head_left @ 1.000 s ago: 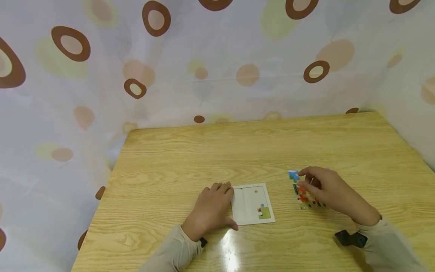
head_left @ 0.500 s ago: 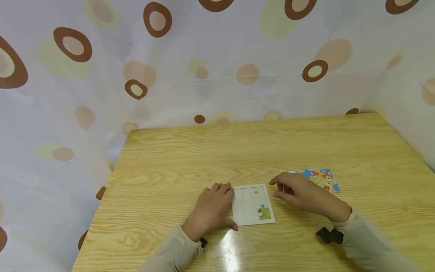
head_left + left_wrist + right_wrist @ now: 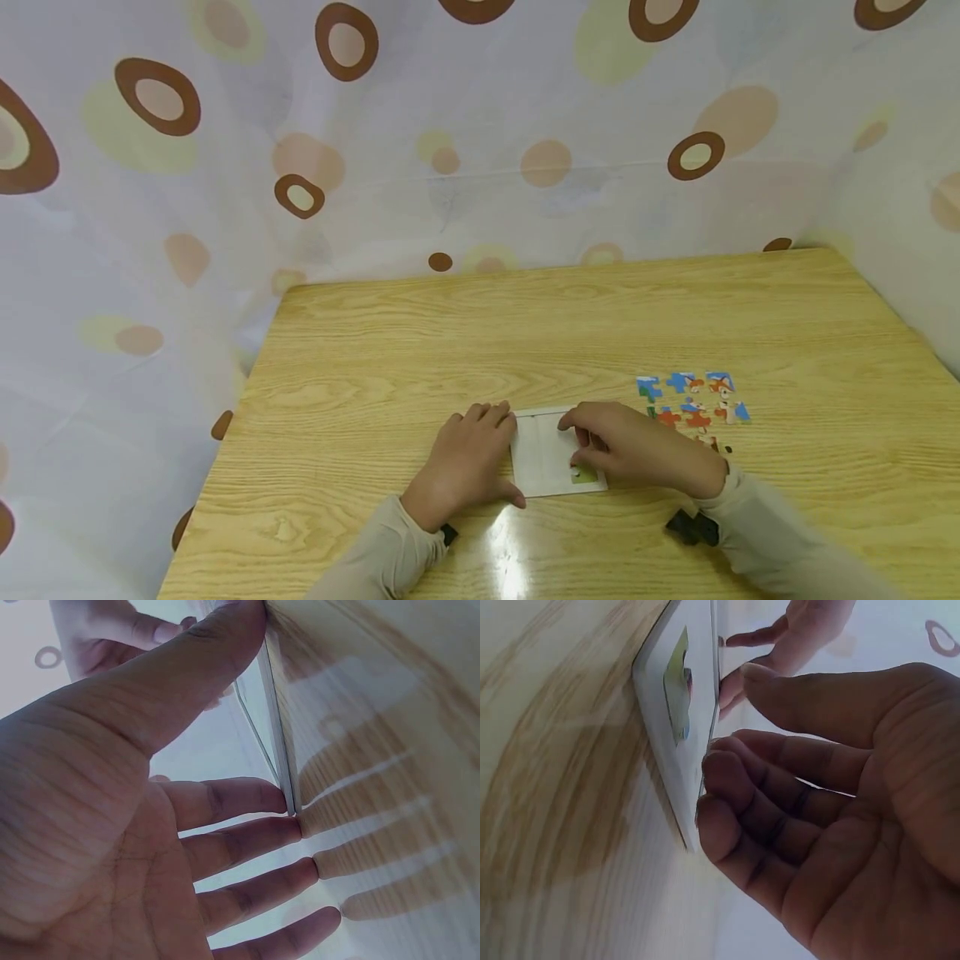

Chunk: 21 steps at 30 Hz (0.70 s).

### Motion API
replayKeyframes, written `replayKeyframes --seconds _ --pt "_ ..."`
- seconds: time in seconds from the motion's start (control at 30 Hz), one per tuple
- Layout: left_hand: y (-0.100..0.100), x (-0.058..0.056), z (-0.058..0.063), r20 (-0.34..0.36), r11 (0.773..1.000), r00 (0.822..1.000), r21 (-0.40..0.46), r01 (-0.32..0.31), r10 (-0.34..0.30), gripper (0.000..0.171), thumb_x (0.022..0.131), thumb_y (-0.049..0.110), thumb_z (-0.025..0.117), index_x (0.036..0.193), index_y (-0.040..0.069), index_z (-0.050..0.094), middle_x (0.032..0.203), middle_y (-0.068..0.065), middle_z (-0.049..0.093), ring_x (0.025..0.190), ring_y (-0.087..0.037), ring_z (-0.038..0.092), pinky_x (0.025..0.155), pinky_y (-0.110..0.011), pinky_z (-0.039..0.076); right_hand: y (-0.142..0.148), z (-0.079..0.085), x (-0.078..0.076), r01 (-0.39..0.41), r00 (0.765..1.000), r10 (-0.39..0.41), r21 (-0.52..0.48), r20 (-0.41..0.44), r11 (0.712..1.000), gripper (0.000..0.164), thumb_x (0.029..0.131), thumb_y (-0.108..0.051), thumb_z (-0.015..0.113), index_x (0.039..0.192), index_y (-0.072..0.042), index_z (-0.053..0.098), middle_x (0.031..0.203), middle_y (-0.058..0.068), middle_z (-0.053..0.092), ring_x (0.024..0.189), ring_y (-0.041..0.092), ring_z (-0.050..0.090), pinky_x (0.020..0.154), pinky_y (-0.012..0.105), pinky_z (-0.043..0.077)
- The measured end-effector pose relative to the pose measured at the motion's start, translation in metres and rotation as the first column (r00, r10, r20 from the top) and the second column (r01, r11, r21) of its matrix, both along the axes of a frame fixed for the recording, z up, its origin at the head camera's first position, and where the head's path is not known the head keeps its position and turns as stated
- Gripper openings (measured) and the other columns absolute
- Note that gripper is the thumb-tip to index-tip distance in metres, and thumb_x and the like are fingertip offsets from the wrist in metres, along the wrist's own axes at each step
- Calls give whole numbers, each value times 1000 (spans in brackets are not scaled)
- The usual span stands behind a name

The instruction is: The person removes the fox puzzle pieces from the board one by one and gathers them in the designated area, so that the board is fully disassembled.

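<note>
On the table lies a flat white puzzle board point(image 3: 540, 458) with a raised rim. One green puzzle piece point(image 3: 582, 474) sits in its lower right corner. My left hand point(image 3: 467, 458) rests along the board's left edge, fingers stretched and thumb spread at the near corner. Above the board's right half hovers my right hand point(image 3: 622, 446), thumb and fingers loosely bent and apart. No piece shows between them in the right wrist view. Several loose puzzle pieces point(image 3: 693, 415) with fox and sky pictures lie to the right, the nearest partly hidden by the right forearm.
The wood-grain table point(image 3: 450, 350) reaches back to a hanging cloth point(image 3: 495, 150) printed with ovals. Another stretch of this cloth closes the right side. A bright glare marks the tabletop in front of the board.
My right hand has moved left from the loose pieces to over the board, uncovering most of those pieces. My left hand and the board have stayed in place.
</note>
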<state>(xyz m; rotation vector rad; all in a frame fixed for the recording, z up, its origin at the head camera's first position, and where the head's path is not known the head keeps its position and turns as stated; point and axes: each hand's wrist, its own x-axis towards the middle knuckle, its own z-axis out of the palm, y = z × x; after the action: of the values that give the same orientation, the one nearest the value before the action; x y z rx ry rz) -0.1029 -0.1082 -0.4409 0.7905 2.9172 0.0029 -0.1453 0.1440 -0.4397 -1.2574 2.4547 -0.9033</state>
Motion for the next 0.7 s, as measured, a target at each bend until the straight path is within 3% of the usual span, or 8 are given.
replayKeyframes --seconds 0.2,0.7 --pt "-1 -1 -1 6 1000 1000 -1 -6 6 99 65 72 85 139 10 61 149 -8 56 132 -29 54 99 -46 51 -7 1 3 -6 1000 6 72 13 997 18 92 -13 79 103 -6 67 84 -9 55 71 4 48 64 25 44" --pt "0 0 2 10 1000 1000 -7 -9 10 100 64 70 86 139 10 60 149 -8 56 133 -28 54 99 -45 51 -9 1 10 -7 1000 5 141 17 990 24 88 -13 83 93 -12 59 83 -8 49 70 3 43 61 24 41"
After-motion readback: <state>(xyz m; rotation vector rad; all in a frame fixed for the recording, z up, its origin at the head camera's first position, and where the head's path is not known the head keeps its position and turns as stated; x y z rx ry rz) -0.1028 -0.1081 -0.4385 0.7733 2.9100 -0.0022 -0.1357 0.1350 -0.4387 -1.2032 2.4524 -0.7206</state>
